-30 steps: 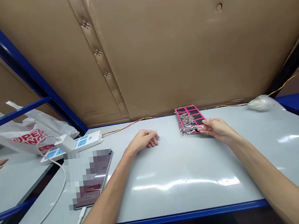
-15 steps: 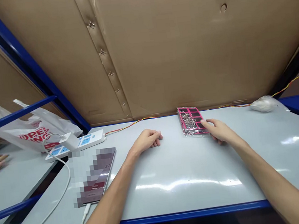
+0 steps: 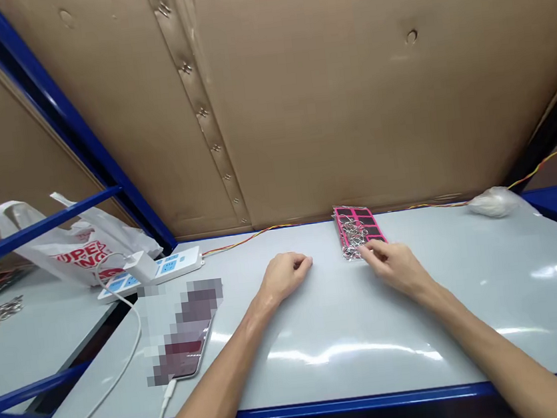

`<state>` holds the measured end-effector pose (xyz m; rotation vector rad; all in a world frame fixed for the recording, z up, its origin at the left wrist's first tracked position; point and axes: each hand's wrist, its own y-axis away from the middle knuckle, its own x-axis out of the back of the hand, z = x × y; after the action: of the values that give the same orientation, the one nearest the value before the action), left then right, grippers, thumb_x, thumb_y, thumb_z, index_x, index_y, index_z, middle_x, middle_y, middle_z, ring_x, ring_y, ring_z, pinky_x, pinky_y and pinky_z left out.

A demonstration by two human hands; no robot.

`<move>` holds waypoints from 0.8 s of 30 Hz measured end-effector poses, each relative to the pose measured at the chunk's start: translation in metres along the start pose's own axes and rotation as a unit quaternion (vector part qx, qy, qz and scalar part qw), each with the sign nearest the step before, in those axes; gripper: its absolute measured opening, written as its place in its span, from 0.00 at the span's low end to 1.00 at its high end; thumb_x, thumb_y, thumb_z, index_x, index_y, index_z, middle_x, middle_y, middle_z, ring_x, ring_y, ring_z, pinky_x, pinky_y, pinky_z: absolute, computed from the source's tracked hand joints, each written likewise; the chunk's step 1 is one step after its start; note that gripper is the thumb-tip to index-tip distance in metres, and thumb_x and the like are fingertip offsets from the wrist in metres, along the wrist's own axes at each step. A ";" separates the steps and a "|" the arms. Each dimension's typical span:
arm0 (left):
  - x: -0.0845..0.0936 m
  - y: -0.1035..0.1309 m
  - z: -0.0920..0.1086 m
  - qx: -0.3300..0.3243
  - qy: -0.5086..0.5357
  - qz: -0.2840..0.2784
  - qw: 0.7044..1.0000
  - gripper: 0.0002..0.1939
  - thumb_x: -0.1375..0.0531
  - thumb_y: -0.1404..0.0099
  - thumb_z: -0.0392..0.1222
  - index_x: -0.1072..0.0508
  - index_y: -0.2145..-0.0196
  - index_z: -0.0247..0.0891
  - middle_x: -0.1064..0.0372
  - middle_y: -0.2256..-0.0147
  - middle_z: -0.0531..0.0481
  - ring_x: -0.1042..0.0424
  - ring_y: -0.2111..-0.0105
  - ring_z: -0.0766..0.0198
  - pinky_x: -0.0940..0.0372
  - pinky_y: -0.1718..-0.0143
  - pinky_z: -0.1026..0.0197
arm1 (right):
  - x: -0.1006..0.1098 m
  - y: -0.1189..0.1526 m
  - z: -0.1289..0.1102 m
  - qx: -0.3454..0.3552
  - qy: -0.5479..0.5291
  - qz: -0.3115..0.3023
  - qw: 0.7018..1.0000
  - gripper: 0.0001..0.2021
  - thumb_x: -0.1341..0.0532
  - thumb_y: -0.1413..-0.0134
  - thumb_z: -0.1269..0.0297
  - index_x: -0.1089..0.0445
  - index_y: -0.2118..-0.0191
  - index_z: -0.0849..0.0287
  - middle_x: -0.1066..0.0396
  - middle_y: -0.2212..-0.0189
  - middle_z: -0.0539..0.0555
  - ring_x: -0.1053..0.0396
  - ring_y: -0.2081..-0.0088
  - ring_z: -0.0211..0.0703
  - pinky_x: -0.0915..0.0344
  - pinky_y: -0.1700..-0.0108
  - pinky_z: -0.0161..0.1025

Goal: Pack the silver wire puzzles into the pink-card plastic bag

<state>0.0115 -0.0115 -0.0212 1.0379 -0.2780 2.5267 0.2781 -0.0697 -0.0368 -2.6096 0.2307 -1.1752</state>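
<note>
A clear plastic packet (image 3: 359, 225) with a pink and black grid and a tangle of metal rings lies flat near the back edge of the grey tabletop (image 3: 330, 310). My right hand (image 3: 390, 263) is at the packet's lower right corner, fingers curled, thumb and forefinger somewhat apart, with nothing visible between them. Left of the packet my left hand (image 3: 289, 275) rests on the table with its fingers curled in; whatever they may hold is hidden.
At the left are a phone (image 3: 188, 347) with a white cable, a power strip (image 3: 179, 264) with a charger, a white shopping bag (image 3: 82, 248) and a blue frame. A bundled plastic bag (image 3: 494, 202) lies at the back right.
My right hand has moved left along the packet's near edge. My left hand's thumb and forefinger point further right. The other person's hand at the far left has left the view, showing metal rings there.
</note>
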 end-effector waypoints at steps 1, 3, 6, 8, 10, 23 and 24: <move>-0.003 0.003 -0.001 -0.014 -0.024 0.013 1.000 0.18 0.46 0.32 0.51 0.20 0.68 0.41 0.31 0.70 0.49 0.33 0.66 0.56 0.44 0.64 0.58 | -0.005 0.004 -0.005 0.029 -0.002 -0.021 0.999 0.21 0.49 0.33 0.47 0.29 0.70 0.51 0.30 0.78 0.51 0.33 0.74 0.47 0.39 0.68 0.43; -0.010 0.010 -0.001 -0.060 -0.103 0.044 0.992 0.18 0.48 0.30 0.49 0.20 0.61 0.41 0.29 0.66 0.46 0.31 0.64 0.54 0.42 0.62 0.56 | -0.014 0.013 -0.011 0.083 -0.005 -0.064 0.994 0.18 0.47 0.34 0.49 0.26 0.68 0.51 0.24 0.69 0.54 0.28 0.65 0.51 0.34 0.60 0.45; -0.018 0.026 -0.001 -0.124 -0.178 0.049 0.975 0.19 0.49 0.28 0.49 0.23 0.51 0.40 0.28 0.58 0.41 0.30 0.57 0.50 0.38 0.56 0.52 | -0.020 0.023 -0.013 0.139 -0.003 -0.125 0.982 0.17 0.42 0.37 0.49 0.24 0.51 0.51 0.27 0.46 0.57 0.32 0.44 0.57 0.39 0.41 0.52; -0.020 0.039 -0.001 -0.147 -0.199 0.041 0.968 0.20 0.48 0.28 0.50 0.26 0.46 0.41 0.29 0.52 0.39 0.30 0.53 0.48 0.37 0.51 0.48 | -0.021 0.028 -0.013 0.152 0.005 -0.160 0.975 0.25 0.41 0.38 0.46 0.30 0.40 0.51 0.37 0.35 0.58 0.41 0.35 0.59 0.49 0.33 0.56; -0.020 0.055 -0.002 -0.154 -0.206 0.025 0.966 0.22 0.48 0.27 0.52 0.29 0.41 0.43 0.31 0.45 0.39 0.33 0.46 0.47 0.39 0.45 0.46 | -0.020 0.034 -0.013 0.152 0.020 -0.194 0.969 0.32 0.43 0.36 0.44 0.40 0.32 0.51 0.47 0.31 0.57 0.49 0.31 0.59 0.57 0.31 0.59; -0.013 0.102 -0.007 -0.136 -0.296 -0.051 0.944 0.35 0.52 0.27 0.62 0.56 0.28 0.52 0.63 0.28 0.51 0.60 0.29 0.47 0.57 0.31 0.39 | -0.003 0.061 -0.026 0.137 0.127 -0.274 0.943 0.38 0.50 0.37 0.34 0.60 0.28 0.40 0.69 0.27 0.50 0.70 0.27 0.57 0.69 0.30 0.62; -0.013 0.102 -0.006 -0.134 -0.299 -0.053 0.943 0.36 0.52 0.28 0.63 0.57 0.28 0.52 0.64 0.28 0.51 0.60 0.29 0.46 0.57 0.31 0.38 | -0.003 0.061 -0.026 0.136 0.129 -0.275 0.943 0.38 0.50 0.38 0.34 0.60 0.28 0.40 0.69 0.27 0.50 0.71 0.27 0.57 0.70 0.30 0.62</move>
<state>-0.0277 -0.1051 -0.0379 1.6267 -0.6909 1.9479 0.2540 -0.1317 -0.0412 -2.3276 -0.6112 -1.5898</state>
